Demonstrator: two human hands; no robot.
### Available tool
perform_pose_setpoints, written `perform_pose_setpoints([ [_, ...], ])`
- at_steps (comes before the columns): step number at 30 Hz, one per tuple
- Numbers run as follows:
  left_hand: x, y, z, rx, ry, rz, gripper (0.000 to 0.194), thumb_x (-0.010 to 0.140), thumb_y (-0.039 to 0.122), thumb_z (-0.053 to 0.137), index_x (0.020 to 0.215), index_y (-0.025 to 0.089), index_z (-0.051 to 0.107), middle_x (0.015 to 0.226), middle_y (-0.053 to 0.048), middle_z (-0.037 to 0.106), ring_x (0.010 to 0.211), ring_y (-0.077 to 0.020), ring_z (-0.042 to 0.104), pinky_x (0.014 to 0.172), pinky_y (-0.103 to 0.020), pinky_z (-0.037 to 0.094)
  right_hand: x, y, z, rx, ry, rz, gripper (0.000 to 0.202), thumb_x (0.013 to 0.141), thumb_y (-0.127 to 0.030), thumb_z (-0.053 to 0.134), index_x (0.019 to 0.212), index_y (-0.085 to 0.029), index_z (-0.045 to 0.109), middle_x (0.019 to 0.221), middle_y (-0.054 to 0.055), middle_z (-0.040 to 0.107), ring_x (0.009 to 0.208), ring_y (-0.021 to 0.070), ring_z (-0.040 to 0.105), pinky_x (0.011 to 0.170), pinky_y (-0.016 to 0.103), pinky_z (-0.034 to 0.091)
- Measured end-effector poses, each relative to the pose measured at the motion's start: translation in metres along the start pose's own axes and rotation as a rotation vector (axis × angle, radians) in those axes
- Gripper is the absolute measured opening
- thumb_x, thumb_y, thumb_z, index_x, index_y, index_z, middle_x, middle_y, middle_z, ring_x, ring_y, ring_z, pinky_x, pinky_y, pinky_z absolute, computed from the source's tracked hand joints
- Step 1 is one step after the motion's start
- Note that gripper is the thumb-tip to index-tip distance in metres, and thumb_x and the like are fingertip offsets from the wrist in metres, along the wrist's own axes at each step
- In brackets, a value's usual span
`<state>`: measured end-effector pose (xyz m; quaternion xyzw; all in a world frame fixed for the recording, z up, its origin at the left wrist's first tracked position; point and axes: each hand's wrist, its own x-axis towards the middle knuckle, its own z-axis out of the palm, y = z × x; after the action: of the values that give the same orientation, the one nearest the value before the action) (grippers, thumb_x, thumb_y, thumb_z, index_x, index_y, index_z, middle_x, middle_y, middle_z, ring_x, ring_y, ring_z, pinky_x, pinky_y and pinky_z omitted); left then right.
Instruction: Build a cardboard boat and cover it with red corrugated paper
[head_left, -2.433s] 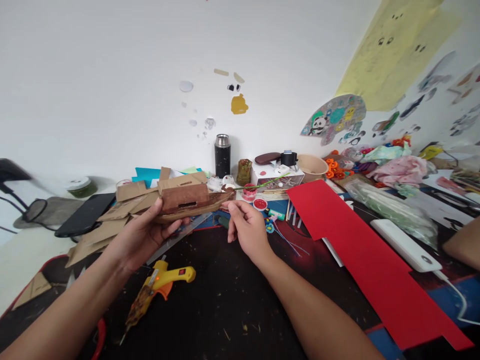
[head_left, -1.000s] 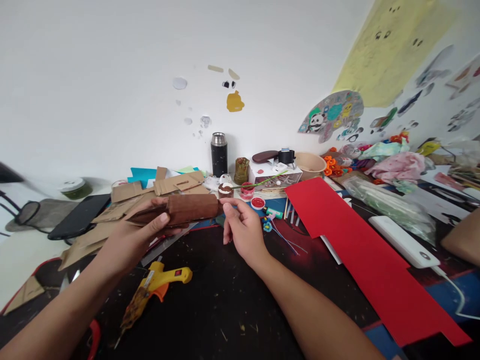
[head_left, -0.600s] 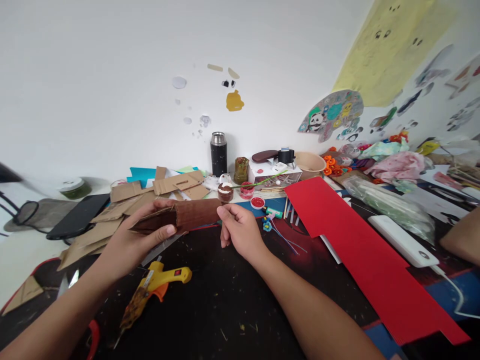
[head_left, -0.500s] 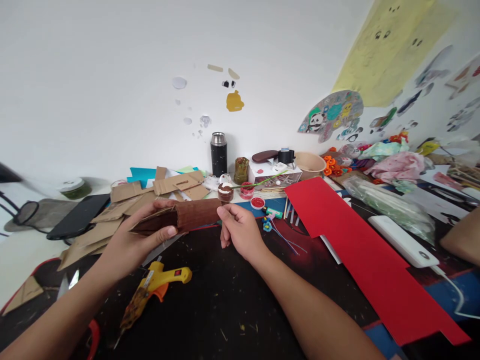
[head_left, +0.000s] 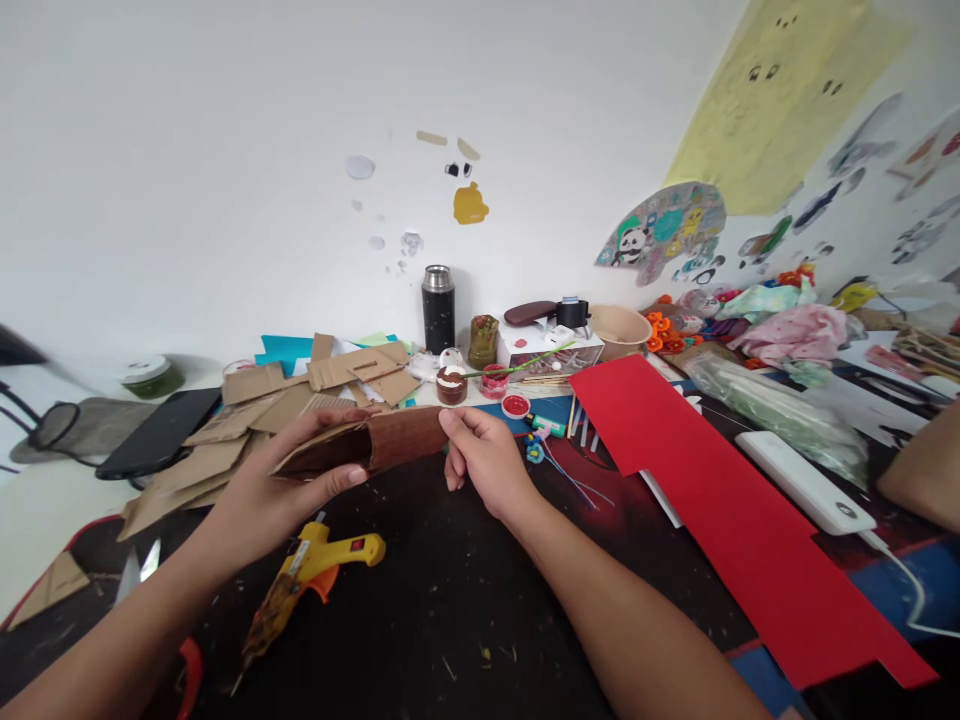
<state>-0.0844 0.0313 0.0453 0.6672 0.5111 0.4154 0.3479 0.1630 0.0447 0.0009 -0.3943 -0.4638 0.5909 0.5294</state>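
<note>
A brown-painted cardboard piece [head_left: 407, 438], folded and hollow at its left end, is held above the dark table between both my hands. My left hand [head_left: 300, 480] grips the open left end, thumb below and fingers behind the upper flap. At the right end, my right hand [head_left: 484, 455] pinches the edge between thumb and curled fingers. Below my left hand lies a yellow glue gun [head_left: 311, 580] with an orange trigger, its nozzle toward me. Scissors with red handles [head_left: 191, 675] are partly hidden under my left forearm.
Cardboard scraps [head_left: 202, 470] pile up at the left. Paint jars [head_left: 451, 386], a black thermos [head_left: 439, 310] and a white box [head_left: 551, 345] stand along the wall. A long red sheet [head_left: 720, 520] and a white power strip [head_left: 806, 482] lie at the right.
The cardboard piece and both hands have shifted slightly to the right. The piece's right end tilts up a little more, and its hollow left end shows more.
</note>
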Motion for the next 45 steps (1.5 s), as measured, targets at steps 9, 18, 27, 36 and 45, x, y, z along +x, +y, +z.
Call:
perform_pose_setpoints([
  [9, 0.003, 0.006, 0.004, -0.154, 0.032, -0.068, 0.060, 0.066, 0.062, 0.102, 0.110, 0.026, 0.084, 0.119, -0.012, 0.086, 0.113, -0.0359, 0.081, 0.101, -0.042, 0.066, 0.002, 0.004, 0.000, 0.012, 0.013, 0.021, 0.053, 0.091, -0.075, 0.076, 0.091, -0.023, 0.066, 0.048, -0.011, 0.052, 0.036, 0.0123, 0.053, 0.039, 0.021, 0.036],
  [18, 0.021, 0.001, 0.002, -0.877, 0.238, -0.372, 0.024, 0.091, 0.032, 0.090, 0.108, 0.017, 0.082, 0.093, -0.009, 0.090, 0.077, -0.0235, 0.088, 0.072, -0.024, 0.072, 0.000, 0.003, 0.001, 0.028, 0.062, -0.044, 0.057, 0.093, -0.076, 0.074, 0.099, -0.020, 0.070, 0.050, -0.010, 0.055, 0.037, 0.0111, 0.053, 0.039, 0.021, 0.039],
  [27, 0.014, 0.012, 0.008, -0.944, 0.178, -0.507, 0.018, 0.101, 0.029, 0.078, 0.111, 0.014, 0.079, 0.089, -0.012, 0.088, 0.070, -0.0243, 0.087, 0.066, -0.022, 0.072, 0.002, 0.011, 0.003, 0.105, -0.097, 0.018, 0.064, 0.086, -0.079, 0.081, 0.114, -0.025, 0.060, 0.064, -0.009, 0.067, 0.040, 0.0132, 0.063, 0.039, 0.020, 0.040],
  [36, 0.010, -0.003, 0.019, -0.896, 0.029, -0.623, 0.041, 0.095, 0.051, 0.084, 0.121, 0.020, 0.081, 0.103, -0.014, 0.089, 0.072, -0.0266, 0.087, 0.065, -0.030, 0.073, -0.001, 0.008, 0.007, 0.145, -0.086, 0.016, 0.069, 0.079, -0.085, 0.084, 0.094, -0.023, 0.059, 0.068, -0.005, 0.069, 0.043, 0.0118, 0.063, 0.041, 0.021, 0.042],
  [45, 0.013, -0.015, 0.003, -0.788, -0.074, -0.348, 0.085, 0.068, 0.079, 0.094, 0.132, 0.024, 0.081, 0.145, -0.019, 0.079, 0.121, -0.0384, 0.081, 0.089, -0.040, 0.072, 0.004, 0.001, 0.000, 0.224, -0.046, 0.052, 0.073, 0.075, -0.089, 0.085, 0.090, -0.022, 0.060, 0.064, -0.005, 0.065, 0.042, 0.0110, 0.059, 0.040, 0.021, 0.041],
])
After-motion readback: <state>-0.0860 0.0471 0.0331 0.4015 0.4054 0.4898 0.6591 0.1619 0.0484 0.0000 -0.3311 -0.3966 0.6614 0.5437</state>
